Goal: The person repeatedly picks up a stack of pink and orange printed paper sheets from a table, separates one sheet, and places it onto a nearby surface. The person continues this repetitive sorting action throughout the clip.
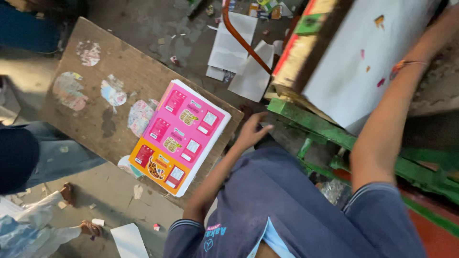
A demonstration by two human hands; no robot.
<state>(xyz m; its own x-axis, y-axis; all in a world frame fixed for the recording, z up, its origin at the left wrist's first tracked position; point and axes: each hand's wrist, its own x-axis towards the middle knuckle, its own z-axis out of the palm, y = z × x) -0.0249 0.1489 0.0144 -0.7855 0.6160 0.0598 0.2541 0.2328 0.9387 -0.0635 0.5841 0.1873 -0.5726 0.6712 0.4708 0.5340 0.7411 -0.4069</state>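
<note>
My left hand [252, 131] hovers with its fingers apart and nothing in it. It is just off the right edge of a brown wooden board [95, 91]. On that board lies a stack of printed sheets [181, 136], pink on top with an orange strip at the near end. My right arm, with an orange thread at the wrist, stretches to the upper right over a big stack of white sheets [354, 62]. My right hand [437, 28] rests at that stack's far edge, blurred and cut by the frame, so its grip is unclear.
The white stack sits on a green metal frame [311, 122] with an orange curved bar [241, 38] behind it. Loose white papers [234, 45] litter the concrete floor. Another person in jeans [52, 153] stands at the left, with bare feet [67, 193] near crumpled white wrapping [28, 224].
</note>
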